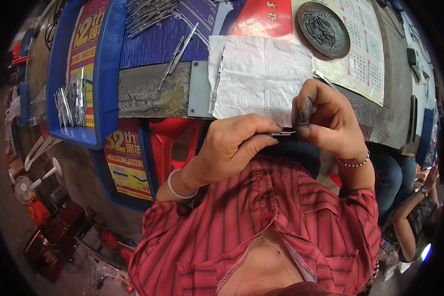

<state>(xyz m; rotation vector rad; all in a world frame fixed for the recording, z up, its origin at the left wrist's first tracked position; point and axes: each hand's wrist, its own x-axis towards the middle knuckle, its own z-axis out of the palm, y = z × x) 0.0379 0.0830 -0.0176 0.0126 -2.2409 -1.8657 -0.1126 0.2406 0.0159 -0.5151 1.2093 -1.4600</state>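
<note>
My left hand [239, 140] pinches a slim silver metal piece [282, 133] between thumb and forefinger, just off the near table edge. Its narrow tip points right, to my right hand [325, 118]. The fingers of that hand are curled into a pinch by the tip, dark smudges on them; what they hold, if anything, is hidden. Behind both hands lies a creased white sheet [261, 74], with one slender silver tool [218, 74] along its left side. Further back on the right, a round brown dish [344, 45] holds many small dark pins [320, 28].
At left a blue tray [108, 74] holds a bundle of silver pieces [71, 103]. More silver pieces [148, 15] are heaped at the back, and two longer ones [178, 54] lie nearer. A red stool [175, 143] stands below. Another person's arm [404, 227] shows at lower right.
</note>
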